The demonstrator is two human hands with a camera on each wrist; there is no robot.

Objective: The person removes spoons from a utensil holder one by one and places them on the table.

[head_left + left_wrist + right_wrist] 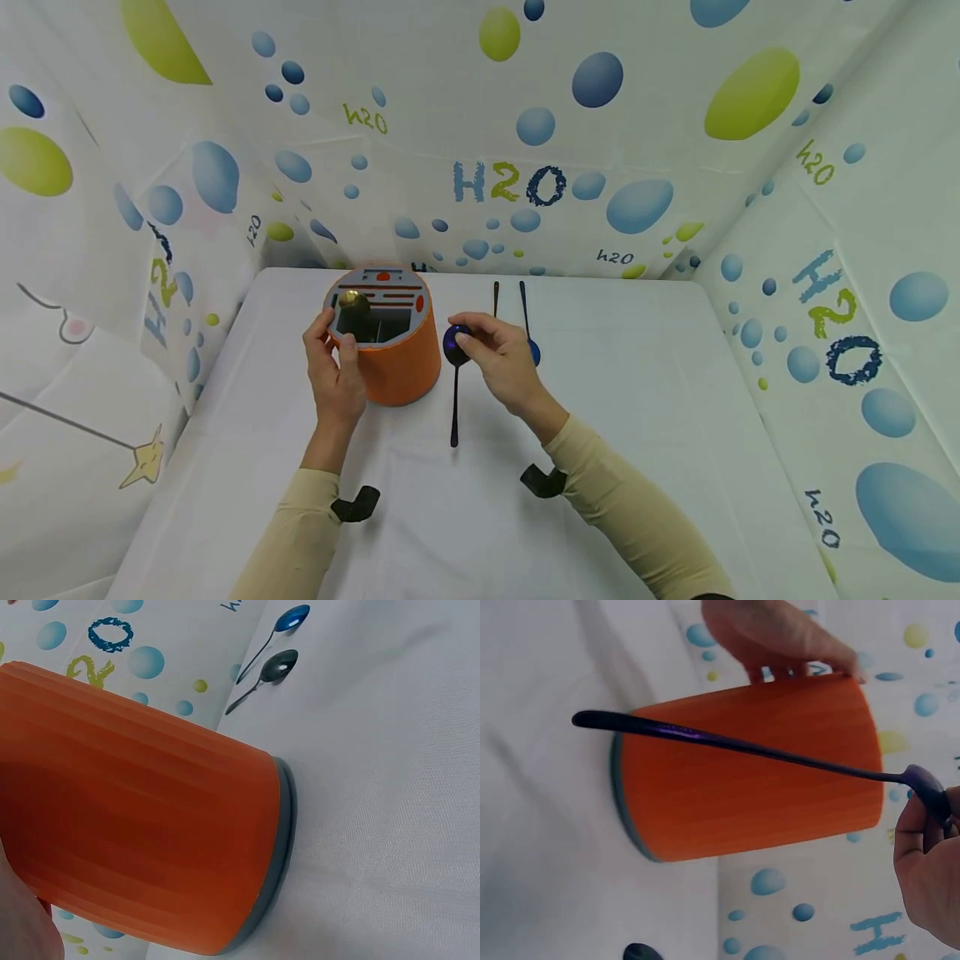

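My left hand (336,390) grips an orange utensil holder (401,375) at its left side, thumb at the front of the grey slotted top. A gold-coloured spoon (354,303) stands in one of the holder's large compartments, bowl up; its handle is hidden inside. To the right of the holder, my right hand (504,360) pinches a dark purple spoon (454,408) by its bowl, the handle hanging downward. In the right wrist view the spoon's long handle (727,744) crosses in front of the holder, and the fingers hold the bowl at the right edge.
Behind my right hand, a blue spoon (534,353) and a dark spoon (279,666) lie side by side on the white-covered table (637,417). Hanging cloth (442,125) printed with bubbles and "H2O" encloses the table's back and sides.
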